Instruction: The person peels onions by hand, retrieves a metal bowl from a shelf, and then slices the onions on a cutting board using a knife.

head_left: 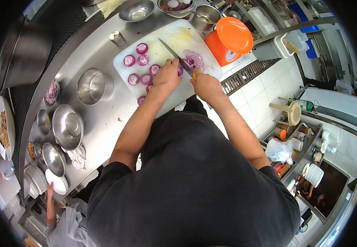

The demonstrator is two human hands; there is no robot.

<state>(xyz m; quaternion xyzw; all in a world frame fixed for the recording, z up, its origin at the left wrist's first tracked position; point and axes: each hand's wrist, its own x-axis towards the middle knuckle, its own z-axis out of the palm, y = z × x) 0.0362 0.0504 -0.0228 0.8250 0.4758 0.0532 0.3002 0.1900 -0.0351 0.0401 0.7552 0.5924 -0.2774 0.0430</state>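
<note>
My right hand (206,85) is wrapped around the yellow handle of a kitchen knife (171,50). Its long blade lies diagonally across a white cutting board (166,31), tip pointing away from me. Left of the blade, my left hand (168,76) is closed, fingertips down on a red onion half (180,71) that it partly hides. Thin onion slices (195,59) are heaped on the blade's right side. Several peeled red onion halves (142,48) sit on the board left of my left hand; some are partly covered by my wrist.
An orange kitchen scale (232,37) stands right of the board. Steel bowls (91,85) and a small can (117,38) are on the steel counter (104,119) to the left. At lower left, another person's hand (50,189) touches white plates (57,182).
</note>
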